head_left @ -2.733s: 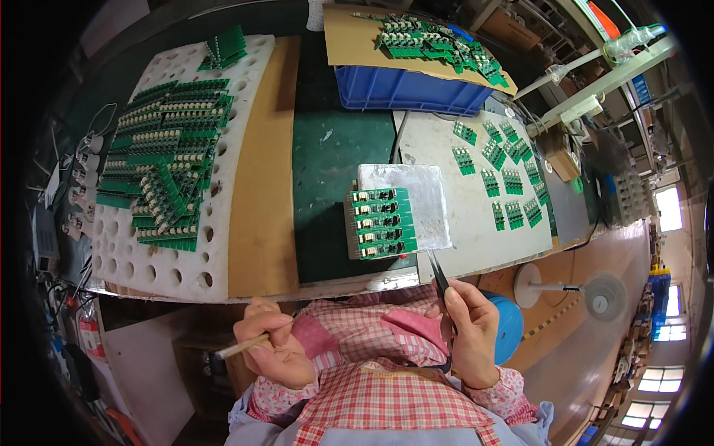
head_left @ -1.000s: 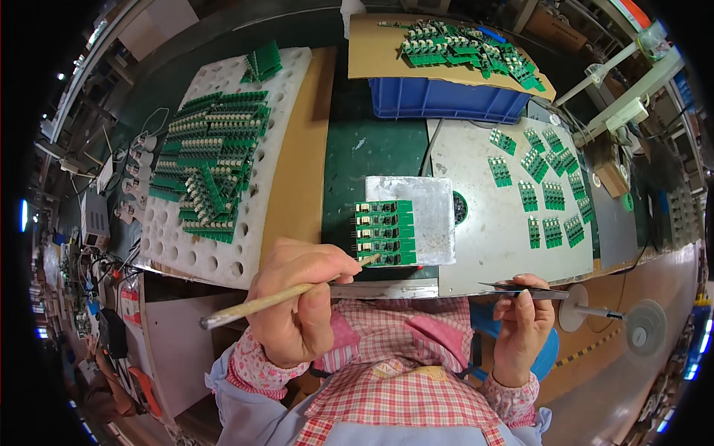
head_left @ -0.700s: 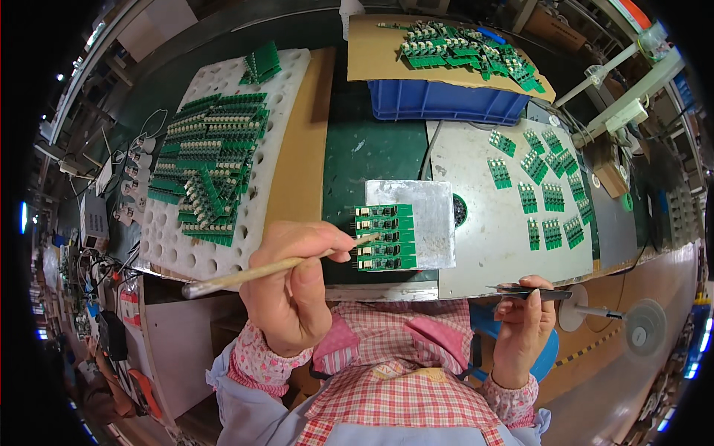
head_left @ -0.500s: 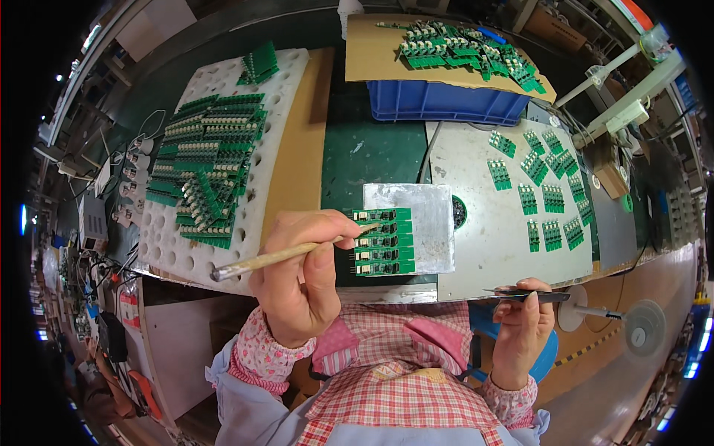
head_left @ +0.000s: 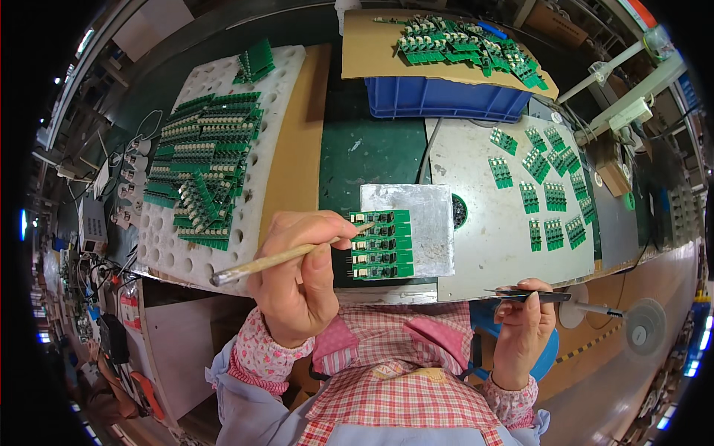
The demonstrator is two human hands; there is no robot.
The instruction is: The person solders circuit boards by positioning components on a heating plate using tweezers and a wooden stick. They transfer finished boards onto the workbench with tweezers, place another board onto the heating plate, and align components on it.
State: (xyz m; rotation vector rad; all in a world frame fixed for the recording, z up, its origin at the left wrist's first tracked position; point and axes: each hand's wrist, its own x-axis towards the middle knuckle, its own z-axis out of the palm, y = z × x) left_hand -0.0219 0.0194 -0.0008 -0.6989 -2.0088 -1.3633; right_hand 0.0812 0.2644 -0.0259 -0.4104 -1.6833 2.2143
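Observation:
My left hand (head_left: 294, 260) is closed around a slim wooden stick (head_left: 271, 260), its thick end pointing left. The stick's thin tip rests on or just over the top strip of a green circuit board panel (head_left: 383, 245) with white and black parts; contact is hard to tell. That panel lies on a flat grey metal plate (head_left: 433, 230) at the table's front edge. Off to the right, my right hand (head_left: 524, 327) pinches dark tweezers (head_left: 532, 295) in front of the table edge, with their points toward the left and nothing visible between them.
Stacked circuit boards (head_left: 208, 163) cover a white foam tray (head_left: 160, 238) at left. More boards (head_left: 461, 44) are heaped on cardboard over a blue crate (head_left: 446, 100) at the back. Several small boards (head_left: 554, 197) lie on a pale sheet (head_left: 483, 245) at right, near a small round dark container (head_left: 460, 212).
The stick's tip has shifted very slightly left along the panel with my left hand. My right hand and the tweezers stay in place.

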